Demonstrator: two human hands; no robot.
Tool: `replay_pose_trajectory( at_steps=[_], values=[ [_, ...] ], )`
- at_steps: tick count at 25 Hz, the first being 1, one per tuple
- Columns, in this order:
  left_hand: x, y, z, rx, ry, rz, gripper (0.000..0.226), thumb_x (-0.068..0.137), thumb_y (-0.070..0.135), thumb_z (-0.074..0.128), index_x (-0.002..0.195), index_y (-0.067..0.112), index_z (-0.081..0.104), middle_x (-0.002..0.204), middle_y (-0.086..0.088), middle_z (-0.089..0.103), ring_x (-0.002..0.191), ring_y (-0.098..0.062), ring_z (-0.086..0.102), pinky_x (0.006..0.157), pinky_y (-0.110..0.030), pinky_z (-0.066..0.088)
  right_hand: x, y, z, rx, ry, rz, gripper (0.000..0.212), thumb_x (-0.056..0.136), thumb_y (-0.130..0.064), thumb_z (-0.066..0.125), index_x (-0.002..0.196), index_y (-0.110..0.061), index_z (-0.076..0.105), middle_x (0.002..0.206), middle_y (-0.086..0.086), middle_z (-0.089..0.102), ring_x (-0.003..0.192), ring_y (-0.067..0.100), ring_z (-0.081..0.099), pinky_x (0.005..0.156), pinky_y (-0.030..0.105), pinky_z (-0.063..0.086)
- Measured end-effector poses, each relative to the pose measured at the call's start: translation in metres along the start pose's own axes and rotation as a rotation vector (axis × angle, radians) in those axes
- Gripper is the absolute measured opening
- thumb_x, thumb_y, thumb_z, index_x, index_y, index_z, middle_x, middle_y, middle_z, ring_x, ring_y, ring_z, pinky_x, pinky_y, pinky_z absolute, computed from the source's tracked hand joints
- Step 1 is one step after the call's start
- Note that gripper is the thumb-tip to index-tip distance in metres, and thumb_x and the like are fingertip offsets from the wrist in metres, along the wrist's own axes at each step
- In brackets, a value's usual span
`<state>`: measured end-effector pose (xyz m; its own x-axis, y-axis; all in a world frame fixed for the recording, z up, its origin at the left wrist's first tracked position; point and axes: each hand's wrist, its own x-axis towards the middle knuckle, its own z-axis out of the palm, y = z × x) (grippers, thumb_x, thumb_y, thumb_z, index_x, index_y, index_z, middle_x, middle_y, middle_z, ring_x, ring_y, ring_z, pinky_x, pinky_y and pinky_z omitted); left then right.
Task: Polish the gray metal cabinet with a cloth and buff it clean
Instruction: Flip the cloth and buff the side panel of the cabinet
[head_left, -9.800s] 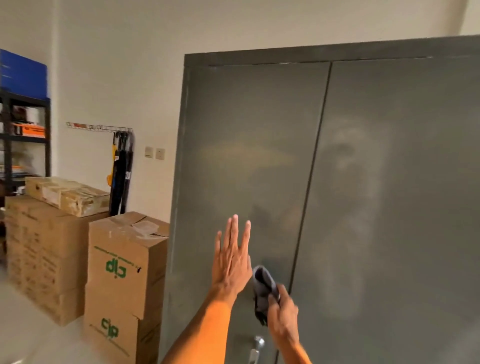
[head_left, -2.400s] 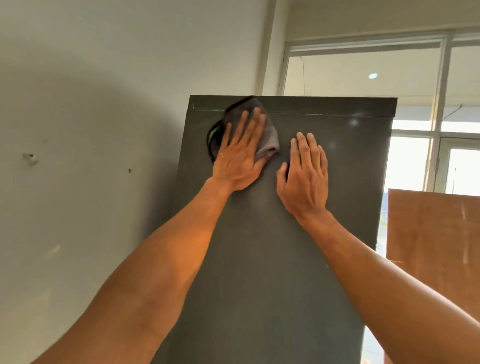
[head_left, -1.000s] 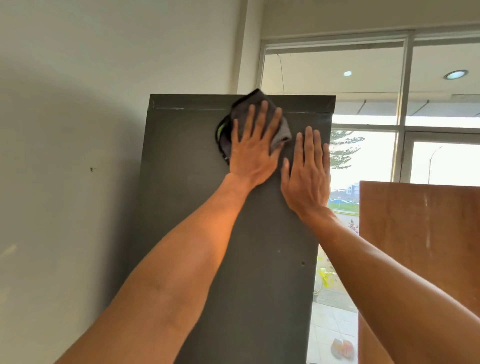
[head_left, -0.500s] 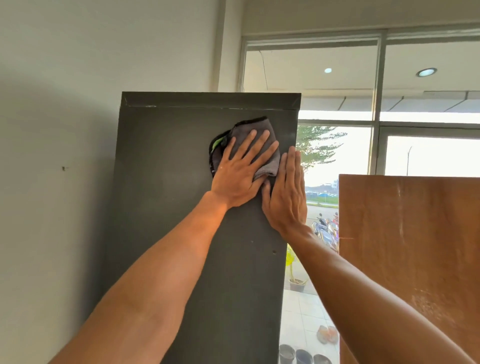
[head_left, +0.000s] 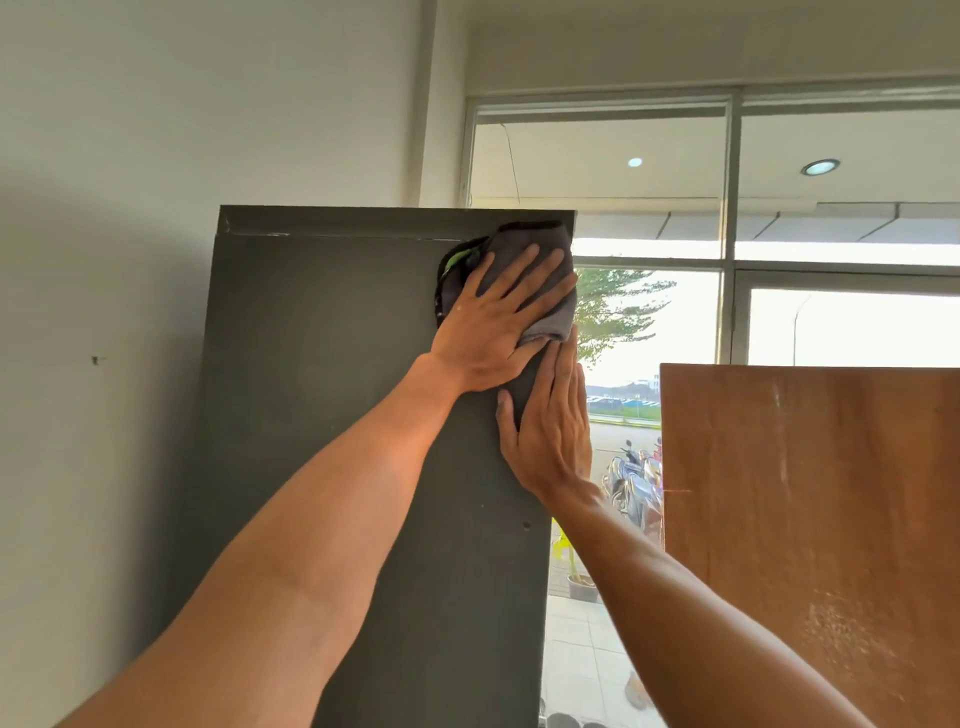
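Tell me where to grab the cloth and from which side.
Pinch the cloth by its thick folded edge at lower right, coming from the right, past the edge of the cabinet. Elsewhere it lies flat on the panel under the left hand. That fold bulges free of the palm, and the right hand sits just below it.

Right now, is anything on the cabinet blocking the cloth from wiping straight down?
Yes: the right hand lies flat on the cabinet directly below the cloth, fingertips at its lower edge. The left hand pressing the cloth would meet it. Nothing visible blocks a leftward stroke.
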<state>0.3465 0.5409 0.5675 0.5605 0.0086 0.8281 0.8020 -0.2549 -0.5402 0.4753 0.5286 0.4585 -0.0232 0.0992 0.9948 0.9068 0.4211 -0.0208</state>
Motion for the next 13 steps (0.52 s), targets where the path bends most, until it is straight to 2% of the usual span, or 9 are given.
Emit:
replay_pose_trajectory(
  at_steps=[4, 6, 9, 13],
  values=[
    [-0.019, 0.011, -0.002, -0.014, -0.021, -0.022, 0.068, 0.102, 0.046, 0.037, 0.164, 0.031, 0.013, 0.173, 0.003, 0.006, 0.159, -0.019, 0.001, 0.126, -0.054, 0.007, -0.004, -0.002, -0.001, 0.076, 0.003, 0.041, 0.088, 0.098, -0.036, 0.056, 0.158, 0.005, 0.007, 0.168, 0.022, -0.003, 0.157, 0.03, 0.005, 0.126, 0.044, 0.017],
    [-0.031, 0.017, 0.0, -0.01, -0.024, -0.019, 0.066, 0.104, 0.047, 0.036, 0.164, 0.031, 0.013, 0.173, 0.004, 0.007, 0.159, -0.019, 0.001, 0.126, -0.054, 0.007, -0.008, -0.001, -0.004, 0.132, 0.005, 0.01, 0.089, 0.093, -0.025, 0.061, 0.158, 0.006, 0.008, 0.168, 0.022, -0.002, 0.157, 0.03, 0.004, 0.126, 0.046, 0.017],
    [-0.044, 0.023, 0.0, -0.024, -0.039, -0.025, 0.064, 0.106, 0.049, 0.029, 0.165, 0.031, 0.012, 0.173, 0.004, 0.006, 0.159, -0.018, 0.0, 0.127, -0.053, 0.005, -0.017, -0.002, -0.01, 0.201, 0.006, -0.034, 0.088, 0.084, -0.009, 0.054, 0.157, 0.009, 0.008, 0.168, 0.023, 0.0, 0.157, 0.031, 0.004, 0.125, 0.052, 0.019],
    [-0.051, 0.029, 0.002, -0.014, -0.039, -0.045, 0.064, 0.105, 0.049, 0.029, 0.165, 0.03, 0.012, 0.173, 0.003, 0.006, 0.159, -0.019, 0.0, 0.127, -0.053, 0.005, -0.01, -0.002, -0.02, 0.228, 0.088, -0.01, 0.088, 0.077, -0.006, 0.045, 0.157, 0.009, 0.01, 0.167, 0.024, 0.003, 0.157, 0.031, 0.005, 0.124, 0.054, 0.019]
  ],
)
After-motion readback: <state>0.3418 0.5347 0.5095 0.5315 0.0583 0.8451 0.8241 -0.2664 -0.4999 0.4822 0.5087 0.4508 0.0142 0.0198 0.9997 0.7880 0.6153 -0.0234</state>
